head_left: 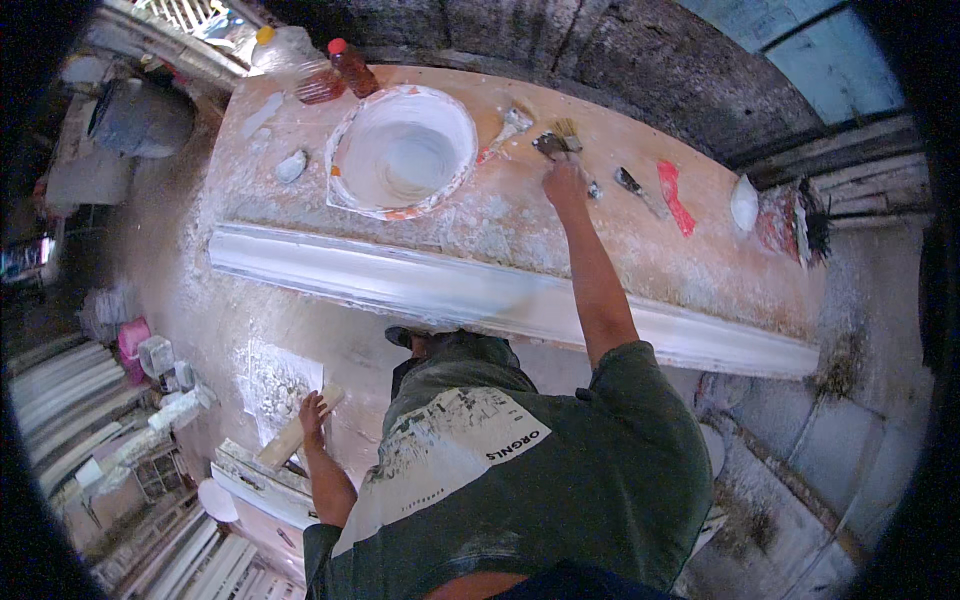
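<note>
My right arm stretches over the workbench, and my right hand [566,182] is closed at a paintbrush [556,138] with a dark ferrule and tan bristles. My fingers partly hide its handle. Low on the left, my left hand [313,414] grips a flat wooden strip [288,440]. Along the bench's near edge lies a long white plaster moulding [400,275], with my right forearm above it. Left of the right hand are a large basin [455,125] crusted with white and another brush [513,122]. To its right lie a scraper [636,187] and a red strip [675,198].
Two bottles, one with a yellow cap [285,50] and one with a red cap [352,68], stand at the bench's far left. A white cup-like piece [744,203] sits near the right end. A dark barrel [140,118] and stacked white mouldings [70,400] occupy the left side.
</note>
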The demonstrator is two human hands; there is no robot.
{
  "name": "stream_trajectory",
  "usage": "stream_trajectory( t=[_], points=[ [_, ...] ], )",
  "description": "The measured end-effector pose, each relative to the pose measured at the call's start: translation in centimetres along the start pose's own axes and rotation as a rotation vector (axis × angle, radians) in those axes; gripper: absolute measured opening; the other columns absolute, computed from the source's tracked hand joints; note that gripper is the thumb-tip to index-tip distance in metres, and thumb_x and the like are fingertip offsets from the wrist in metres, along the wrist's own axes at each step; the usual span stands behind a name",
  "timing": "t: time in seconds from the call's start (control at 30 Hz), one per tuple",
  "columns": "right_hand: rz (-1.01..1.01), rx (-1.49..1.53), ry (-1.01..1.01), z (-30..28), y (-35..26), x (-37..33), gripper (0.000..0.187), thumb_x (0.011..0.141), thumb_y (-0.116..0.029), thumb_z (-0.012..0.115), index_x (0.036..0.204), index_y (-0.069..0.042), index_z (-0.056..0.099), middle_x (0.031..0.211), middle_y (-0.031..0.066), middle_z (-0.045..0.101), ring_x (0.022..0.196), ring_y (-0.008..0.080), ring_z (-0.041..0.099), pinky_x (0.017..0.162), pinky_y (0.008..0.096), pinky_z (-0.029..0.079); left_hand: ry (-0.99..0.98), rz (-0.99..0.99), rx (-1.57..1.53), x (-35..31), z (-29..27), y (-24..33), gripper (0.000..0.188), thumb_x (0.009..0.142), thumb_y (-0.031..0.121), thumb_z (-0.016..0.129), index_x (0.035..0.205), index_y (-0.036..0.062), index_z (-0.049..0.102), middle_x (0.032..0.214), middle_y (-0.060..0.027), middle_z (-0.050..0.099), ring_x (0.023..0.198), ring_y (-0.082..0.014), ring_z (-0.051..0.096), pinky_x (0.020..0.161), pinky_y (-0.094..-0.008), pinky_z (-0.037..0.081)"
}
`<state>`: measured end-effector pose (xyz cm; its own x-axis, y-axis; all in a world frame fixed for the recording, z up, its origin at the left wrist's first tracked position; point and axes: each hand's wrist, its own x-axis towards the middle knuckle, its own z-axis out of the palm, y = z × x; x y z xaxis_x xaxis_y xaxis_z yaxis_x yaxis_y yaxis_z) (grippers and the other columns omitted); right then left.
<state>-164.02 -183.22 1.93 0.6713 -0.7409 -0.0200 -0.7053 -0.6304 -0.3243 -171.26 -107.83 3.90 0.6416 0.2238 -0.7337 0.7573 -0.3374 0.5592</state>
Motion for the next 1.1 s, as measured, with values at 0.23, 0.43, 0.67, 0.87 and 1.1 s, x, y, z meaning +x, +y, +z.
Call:
stream_trajectory(
  t=[0.23, 0.43, 0.67, 0.87, 1.1],
  points=[
    [-0.067, -0.362, 0.069, 4.1, 5.5, 2.4, 0.024, 0.079, -0.022, 0.057, 0.095, -0.009, 0.068, 0.093, 0.0145, 0.068, 0.087, 0.0348, 0.065, 0.074, 0.0475, 0.050, 0.177, -0.117, -0.164, -6.3, 1.5, -7.3, 0.042, 0.089, 0.040, 0.059, 0.123, 0.0154, 0.056, 0.111, -0.0017, 0.062, 0.091, -0.0155, 0.057, 0.076, -0.0324, 0.045],
    [-0.635, -0.049, 0.071, 7.6, 3.3, 6.2, 0.055, 0.082, -0.051, 0.062, 0.119, -0.010, 0.061, 0.108, 0.0164, 0.066, 0.095, 0.0342, 0.063, 0.082, 0.0419, 0.051, 0.293, -0.266, -0.526, -16.9, 6.1, -18.2, 0.037, 0.089, 0.039, 0.058, 0.117, 0.0147, 0.058, 0.103, -0.0023, 0.062, 0.088, -0.0149, 0.057, 0.073, -0.0316, 0.046],
    [-0.746, -0.558, -0.298, 12.5, -4.0, 12.2, 0.040, 0.088, -0.040, 0.055, 0.114, -0.010, 0.064, 0.111, 0.0117, 0.065, 0.095, 0.0321, 0.062, 0.079, 0.0407, 0.051, 0.449, -0.326, -0.591, -19.9, 11.4, -22.9, 0.037, 0.089, 0.036, 0.059, 0.119, 0.0137, 0.061, 0.102, -0.0019, 0.063, 0.083, -0.0155, 0.058, 0.070, -0.0346, 0.048],
    [-0.761, -0.577, -0.248, 12.6, -9.9, 12.3, 0.036, 0.089, -0.036, 0.055, 0.112, -0.010, 0.064, 0.108, 0.0112, 0.066, 0.091, 0.0304, 0.063, 0.078, 0.0406, 0.051, 0.469, -0.364, -0.608, -23.7, 14.3, -24.7, 0.036, 0.088, 0.036, 0.059, 0.118, 0.0157, 0.062, 0.102, -0.0019, 0.064, 0.085, -0.0149, 0.058, 0.071, -0.0333, 0.048],
    [-0.732, -0.424, 0.002, 9.7, -10.4, 10.3, 0.033, 0.089, -0.032, 0.055, 0.110, -0.009, 0.065, 0.104, 0.0108, 0.067, 0.088, 0.0285, 0.064, 0.076, 0.0405, 0.052, 0.481, -0.242, -0.681, -21.9, 15.3, -30.7, 0.038, 0.086, 0.035, 0.060, 0.116, 0.0105, 0.063, 0.098, -0.0030, 0.064, 0.077, -0.0152, 0.058, 0.061, -0.0333, 0.048]
  ],
)
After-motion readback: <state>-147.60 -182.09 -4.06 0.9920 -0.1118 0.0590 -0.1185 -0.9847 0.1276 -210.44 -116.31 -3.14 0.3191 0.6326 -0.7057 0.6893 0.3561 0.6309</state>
